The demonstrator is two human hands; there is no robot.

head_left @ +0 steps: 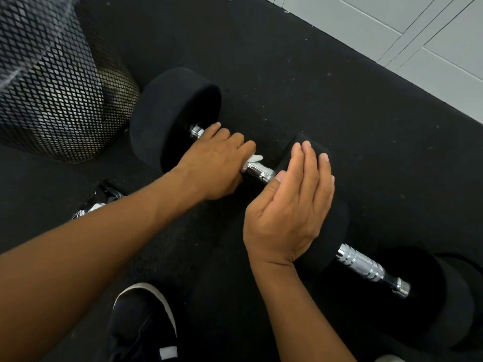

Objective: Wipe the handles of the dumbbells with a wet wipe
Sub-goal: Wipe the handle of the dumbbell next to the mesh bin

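On the black rubber floor mat (261, 61), near its middle, lies a black round-headed dumbbell with a chrome handle (257, 171). The left hand (217, 163) curls its fingers round that handle, pinching a white wet wipe (254, 159) against it. The right hand (290, 205) rests with straight fingers pressed together on the dumbbell's nearer head (332, 231). A second chrome-handled dumbbell (366, 267) lies just beside, toward the mat's right edge

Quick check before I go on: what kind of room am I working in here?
Most likely a gym or home workout corner: two black rubber-ended dumbbells with chrome handles lie on a black speckled rubber floor mat, beside a black metal mesh bin.
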